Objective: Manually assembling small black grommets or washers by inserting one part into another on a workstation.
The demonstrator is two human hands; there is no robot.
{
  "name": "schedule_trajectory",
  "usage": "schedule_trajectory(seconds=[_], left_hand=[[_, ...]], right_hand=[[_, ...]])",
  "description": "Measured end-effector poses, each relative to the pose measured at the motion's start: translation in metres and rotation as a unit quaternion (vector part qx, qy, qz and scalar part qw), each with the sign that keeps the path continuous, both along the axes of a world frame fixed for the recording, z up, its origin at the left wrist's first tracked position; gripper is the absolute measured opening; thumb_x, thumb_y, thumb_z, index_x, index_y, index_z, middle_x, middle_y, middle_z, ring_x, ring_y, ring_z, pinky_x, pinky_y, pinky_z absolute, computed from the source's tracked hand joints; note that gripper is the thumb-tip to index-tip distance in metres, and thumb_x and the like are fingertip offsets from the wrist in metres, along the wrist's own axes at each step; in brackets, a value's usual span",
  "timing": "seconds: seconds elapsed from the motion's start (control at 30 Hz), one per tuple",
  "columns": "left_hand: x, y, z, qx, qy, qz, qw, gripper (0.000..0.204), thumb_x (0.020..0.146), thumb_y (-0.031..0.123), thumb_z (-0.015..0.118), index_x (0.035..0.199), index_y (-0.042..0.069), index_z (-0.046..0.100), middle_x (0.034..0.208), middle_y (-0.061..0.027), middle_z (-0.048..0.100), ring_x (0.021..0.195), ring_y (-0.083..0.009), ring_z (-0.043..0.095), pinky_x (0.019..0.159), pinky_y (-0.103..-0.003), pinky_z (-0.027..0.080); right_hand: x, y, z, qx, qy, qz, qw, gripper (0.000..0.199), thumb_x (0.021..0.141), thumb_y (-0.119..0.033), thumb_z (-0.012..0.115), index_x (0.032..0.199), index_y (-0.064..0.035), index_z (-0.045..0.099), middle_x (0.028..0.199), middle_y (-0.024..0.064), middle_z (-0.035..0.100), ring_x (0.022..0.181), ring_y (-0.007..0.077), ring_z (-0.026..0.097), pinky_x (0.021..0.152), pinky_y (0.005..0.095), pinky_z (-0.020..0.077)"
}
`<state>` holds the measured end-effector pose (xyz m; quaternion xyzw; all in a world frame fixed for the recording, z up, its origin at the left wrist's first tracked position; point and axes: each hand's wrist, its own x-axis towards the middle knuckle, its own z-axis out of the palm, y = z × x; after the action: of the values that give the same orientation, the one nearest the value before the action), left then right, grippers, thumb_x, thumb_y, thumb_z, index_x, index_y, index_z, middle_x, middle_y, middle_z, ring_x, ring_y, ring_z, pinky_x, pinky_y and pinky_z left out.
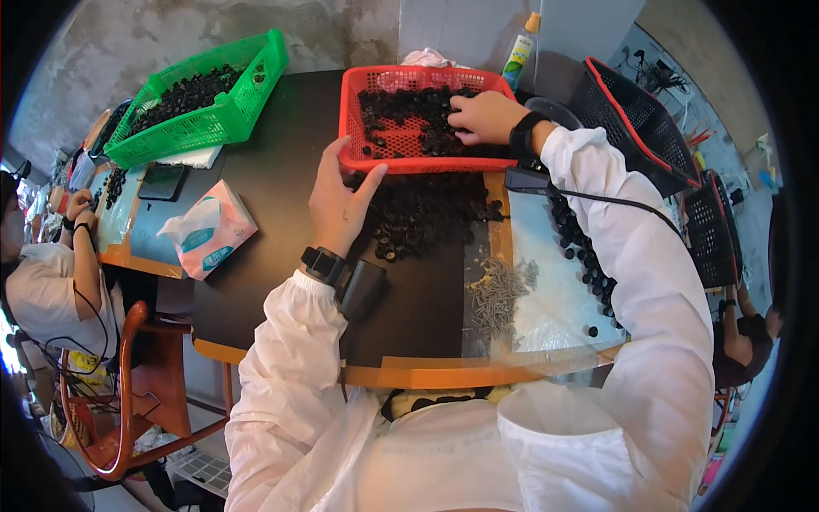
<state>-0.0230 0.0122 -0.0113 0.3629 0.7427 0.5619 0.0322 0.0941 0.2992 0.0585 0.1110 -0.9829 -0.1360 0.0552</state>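
A red plastic basket stands at the far side of the table, holding many small round black caps. My left hand holds its near left corner, thumb at the front wall and fingers along the left side. Inside the basket, toward its right, my right hand has its fingers curled down among the caps. Whatever they pinch is hidden. More black caps lie spread on the dark tabletop just in front of the basket. Nearer to me is a pile of small grey screw-like pieces.
A green basket of black parts stands far left, near a tissue box and phone. Caps line the white sheet at right. Dark baskets and a bottle stand beyond. Another person works at left.
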Motion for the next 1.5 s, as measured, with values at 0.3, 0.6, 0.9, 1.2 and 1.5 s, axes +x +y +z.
schedule_trajectory(seconds=[0.3,0.6,0.9,1.2,1.5], left_hand=[[-0.003,-0.001,-0.001,0.019,0.053,-0.042,0.998,0.039,0.088,0.03,0.073,0.123,0.014,0.064,0.121,-0.0087,0.058,0.102,-0.0217,0.062,0.084,-0.033,0.051],[-0.002,0.0,-0.002,0.022,0.073,-0.027,0.997,0.034,0.089,0.032,0.072,0.115,0.011,0.066,0.121,-0.0078,0.056,0.106,-0.0218,0.06,0.089,-0.034,0.048],[-0.004,0.0,-0.003,0.022,0.073,-0.035,0.996,0.035,0.089,0.031,0.072,0.115,0.01,0.064,0.122,-0.0101,0.056,0.103,-0.0228,0.062,0.088,-0.036,0.05],[0.004,-0.003,0.003,0.022,0.029,-0.044,0.998,0.03,0.09,0.026,0.07,0.115,0.009,0.064,0.123,-0.0078,0.056,0.109,-0.0201,0.058,0.089,-0.032,0.047],[-0.001,-0.001,0.001,0.019,0.052,-0.042,0.998,0.029,0.091,0.025,0.069,0.114,0.009,0.063,0.123,-0.0092,0.056,0.109,-0.0222,0.058,0.09,-0.033,0.047]], right_hand=[[0.021,-0.001,0.046,-0.132,0.146,-0.102,0.975,0.027,0.09,-0.032,0.062,0.101,-0.008,0.066,0.094,0.014,0.061,0.087,0.0336,0.063,0.076,0.041,0.0512],[0.107,-0.084,0.053,-0.137,0.193,-0.114,0.965,0.017,0.087,-0.023,0.066,0.089,-0.0082,0.06,0.097,0.0074,0.058,0.076,0.0287,0.064,0.066,0.0375,0.0533],[0.109,-0.099,-0.036,-0.079,0.074,-0.049,0.993,0.017,0.084,-0.023,0.07,0.087,-0.0122,0.057,0.096,0.0058,0.053,0.075,0.0236,0.064,0.059,0.0362,0.0536],[0.098,-0.087,-0.049,-0.061,0.071,-0.062,0.994,0.024,0.085,-0.03,0.069,0.098,-0.0109,0.061,0.108,0.0087,0.057,0.081,0.0275,0.064,0.067,0.0394,0.0539],[0.104,-0.092,-0.032,-0.139,0.028,-0.087,0.986,0.054,0.083,-0.035,0.07,0.131,-0.0134,0.058,0.124,0.0154,0.055,0.105,0.0336,0.058,0.091,0.0436,0.0477]])
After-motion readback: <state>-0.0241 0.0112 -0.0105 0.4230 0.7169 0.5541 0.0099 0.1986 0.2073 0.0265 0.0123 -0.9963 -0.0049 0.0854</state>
